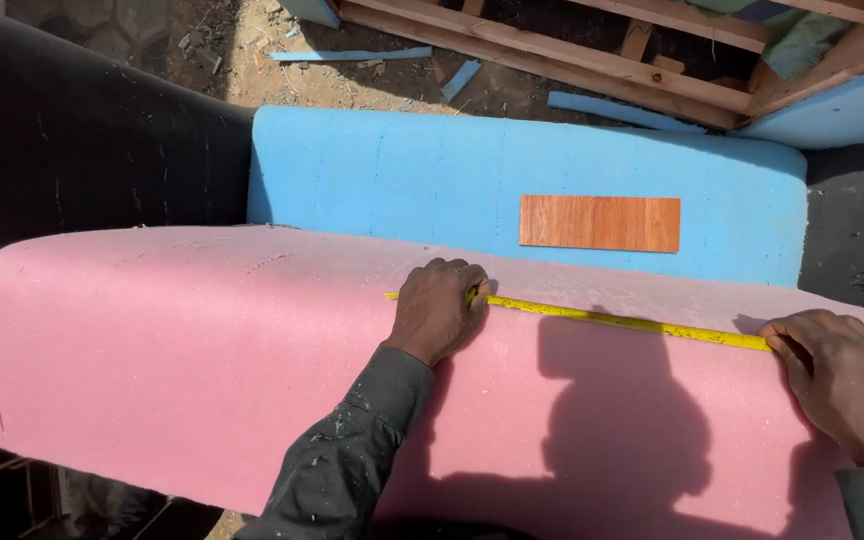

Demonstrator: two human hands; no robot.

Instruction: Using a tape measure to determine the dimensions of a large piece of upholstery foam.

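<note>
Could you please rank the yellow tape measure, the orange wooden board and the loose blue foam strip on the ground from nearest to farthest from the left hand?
From the left hand:
1. Yellow tape measure, pinned under its fingers on the pink foam.
2. Orange wooden board, up-right on the blue foam.
3. Blue foam strip, on the ground beyond.

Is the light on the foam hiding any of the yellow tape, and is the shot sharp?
Head view: hard sun, sharp focus. A head-shaped shadow darkens the pink foam below the yellow tape, which stays lit between the left hand and right hand.
</note>
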